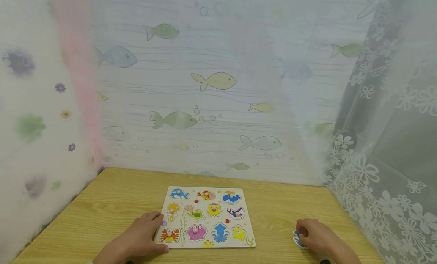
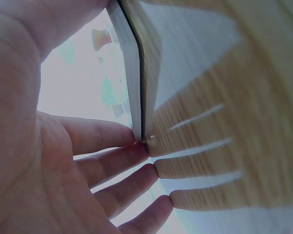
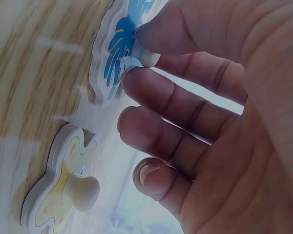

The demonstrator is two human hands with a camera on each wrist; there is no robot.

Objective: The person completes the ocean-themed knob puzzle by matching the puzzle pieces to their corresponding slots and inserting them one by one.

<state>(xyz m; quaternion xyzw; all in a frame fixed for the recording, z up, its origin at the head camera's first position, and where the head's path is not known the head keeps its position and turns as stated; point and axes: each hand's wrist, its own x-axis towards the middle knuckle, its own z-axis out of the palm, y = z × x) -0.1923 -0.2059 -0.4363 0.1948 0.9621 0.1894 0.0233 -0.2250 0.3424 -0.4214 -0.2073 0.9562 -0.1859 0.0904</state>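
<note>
A wooden knob puzzle board with sea-animal pictures lies on the table. My left hand is at its near-left corner, thumb along the near edge. In the left wrist view, the fairly straight fingers touch the board's side. To the right of the board, my right hand pinches the pale knob of a blue squid piece between thumb and fingertips. Whether that piece touches the table cannot be told. A yellow starfish piece with a knob lies beside it, hidden in the head view.
Knobbed pieces such as a crab and a pink shell sit in the board. The squid spot and star spot show no knob. Fish-patterned curtain stands behind the wooden table, lacy curtain at right.
</note>
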